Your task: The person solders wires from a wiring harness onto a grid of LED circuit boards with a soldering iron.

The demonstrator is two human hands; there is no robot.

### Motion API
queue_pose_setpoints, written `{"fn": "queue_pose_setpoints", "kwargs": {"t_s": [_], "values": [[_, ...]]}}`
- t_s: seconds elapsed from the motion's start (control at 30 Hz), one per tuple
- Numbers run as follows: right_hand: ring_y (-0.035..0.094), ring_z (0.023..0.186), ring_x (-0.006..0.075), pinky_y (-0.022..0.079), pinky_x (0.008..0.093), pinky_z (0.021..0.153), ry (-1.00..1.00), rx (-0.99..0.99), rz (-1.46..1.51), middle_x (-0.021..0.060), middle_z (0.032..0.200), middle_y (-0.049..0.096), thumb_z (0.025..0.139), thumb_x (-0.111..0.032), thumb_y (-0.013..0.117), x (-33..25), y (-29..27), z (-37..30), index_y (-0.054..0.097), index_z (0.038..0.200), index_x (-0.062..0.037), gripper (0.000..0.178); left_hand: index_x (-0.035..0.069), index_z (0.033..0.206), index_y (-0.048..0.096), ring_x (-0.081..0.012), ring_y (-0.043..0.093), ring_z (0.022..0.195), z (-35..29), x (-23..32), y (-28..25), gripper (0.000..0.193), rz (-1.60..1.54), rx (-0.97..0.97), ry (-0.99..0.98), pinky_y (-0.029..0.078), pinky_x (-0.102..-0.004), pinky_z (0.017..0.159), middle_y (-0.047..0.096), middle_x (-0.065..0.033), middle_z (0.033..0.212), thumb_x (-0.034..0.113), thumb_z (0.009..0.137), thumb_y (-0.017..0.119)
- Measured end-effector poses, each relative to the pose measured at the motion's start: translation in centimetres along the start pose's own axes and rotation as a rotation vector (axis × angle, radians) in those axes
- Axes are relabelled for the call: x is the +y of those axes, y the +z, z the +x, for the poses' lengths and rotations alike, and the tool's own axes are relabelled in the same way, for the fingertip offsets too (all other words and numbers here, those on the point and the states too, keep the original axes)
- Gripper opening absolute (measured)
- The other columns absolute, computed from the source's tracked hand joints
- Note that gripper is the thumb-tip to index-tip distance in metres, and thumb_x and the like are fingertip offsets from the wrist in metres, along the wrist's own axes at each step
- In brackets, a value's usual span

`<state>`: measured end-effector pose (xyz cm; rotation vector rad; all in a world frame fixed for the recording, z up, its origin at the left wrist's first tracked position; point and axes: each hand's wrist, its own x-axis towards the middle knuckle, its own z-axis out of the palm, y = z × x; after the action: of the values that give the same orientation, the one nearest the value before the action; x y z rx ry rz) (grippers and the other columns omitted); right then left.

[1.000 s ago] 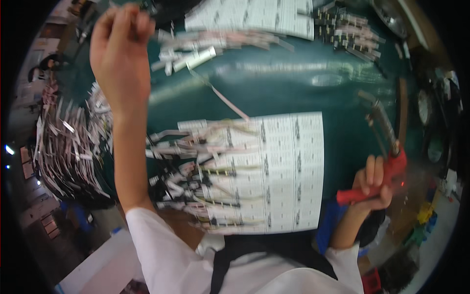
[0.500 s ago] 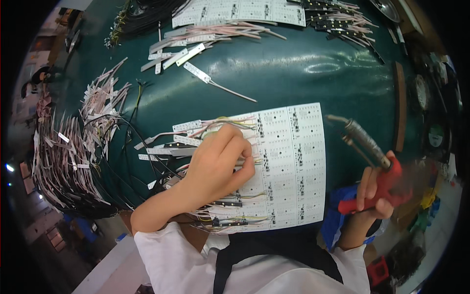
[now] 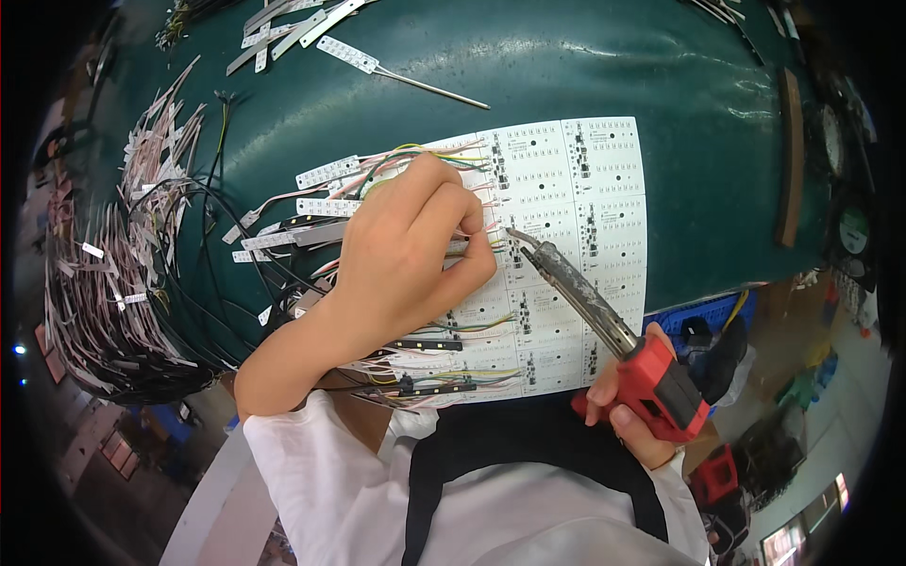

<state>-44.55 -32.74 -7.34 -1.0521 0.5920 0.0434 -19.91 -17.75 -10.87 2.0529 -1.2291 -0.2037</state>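
A white circuit board panel [image 3: 613, 283] with rows of small dark parts lies on the green table in front of me. My left hand [image 3: 406, 245] rests over the panel's left side, finger and thumb pinched on a thin wire [image 3: 491, 226] whose end reaches the board. The grip itself is partly hidden by my knuckles. In my right hand [image 3: 623, 420] is a red soldering gun [image 3: 665, 387], its metal tip touching or just above the board beside the pinched wire. Several coloured wires [image 3: 481, 324] run from the panel's left edge to small LED strips [image 3: 326, 172].
At the left lies a large heap of wired strips [image 3: 104, 302], with black cables [image 3: 212, 198] beside it. A single white strip with a lead [image 3: 349, 55] and other strips lie farther back. A brown bar [image 3: 790, 156] lies along the right edge, near a blue basket [image 3: 722, 311].
My right hand has brought the soldering gun left, from beside the panel to the wire ends. My left hand stays pinched over the panel, and the whole view has shifted.
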Motion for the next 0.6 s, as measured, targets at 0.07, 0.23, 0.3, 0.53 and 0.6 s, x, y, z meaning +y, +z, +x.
{"fn": "queue_pose_setpoints", "kwargs": {"t_s": [0.07,0.23,0.3,0.53,0.6], "values": [[0.063,0.061,0.0176,0.052,0.0293,0.071,-0.066,0.017,-0.115,0.0084,0.079,0.065,0.083,-0.017,0.064,0.2,0.2,0.1,0.034,0.13,0.0073,0.061,0.001,0.076,0.055,-0.0188,0.054,0.068,-0.1,0.0,-0.1,0.019,0.018,-0.05,0.002,0.045,-0.0263,0.055,0.051,-0.0074,0.084,-0.006,0.062,0.066],[0.066,0.061,0.0173,0.052,0.0271,0.072,-0.079,-0.034,-0.305,0.0063,0.074,0.066,0.083,-0.017,0.063,0.6,-0.4,0.1,0.035,0.129,0.0085,0.06,0.002,0.076,0.056,-0.0191,0.054,0.068,-0.1,-0.2,0.0,0.02,0.016,-0.036,0.023,0.046,-0.0266,0.056,0.051,-0.0075,0.083,-0.006,0.062,0.066],[0.067,0.061,0.0171,0.052,0.0266,0.071,-0.077,-0.053,-0.37,0.0058,0.074,0.067,0.082,-0.017,0.063,0.9,-0.6,0.0,0.036,0.129,0.0088,0.06,0.002,0.076,0.056,-0.0193,0.054,0.067,-0.2,-0.2,0.0,0.02,0.021,-0.022,0.04,0.046,-0.0266,0.055,0.051,-0.0074,0.083,-0.006,0.061,0.066],[0.068,0.065,0.0202,0.054,0.0298,0.067,-0.235,-0.023,-0.453,0.0087,0.078,0.067,0.081,-0.012,0.064,1.6,-0.5,-0.2,0.032,0.132,0.0115,0.064,0.002,0.075,0.055,-0.0196,0.055,0.066,-0.1,-0.2,0.2,0.019,0.068,-0.007,0.051,0.047,-0.027,0.055,0.051,-0.0072,0.082,-0.006,0.061,0.066],[0.068,0.065,0.0209,0.055,0.0301,0.067,-0.255,-0.043,-0.462,0.0097,0.079,0.067,0.081,-0.011,0.063,1.4,-0.6,-0.1,0.03,0.133,0.0117,0.066,0.002,0.075,0.055,-0.0198,0.055,0.066,-0.1,-0.2,0.2,0.019,0.077,-0.006,0.051,0.047,-0.0271,0.055,0.051,-0.0074,0.082,-0.006,0.061,0.066]]}}
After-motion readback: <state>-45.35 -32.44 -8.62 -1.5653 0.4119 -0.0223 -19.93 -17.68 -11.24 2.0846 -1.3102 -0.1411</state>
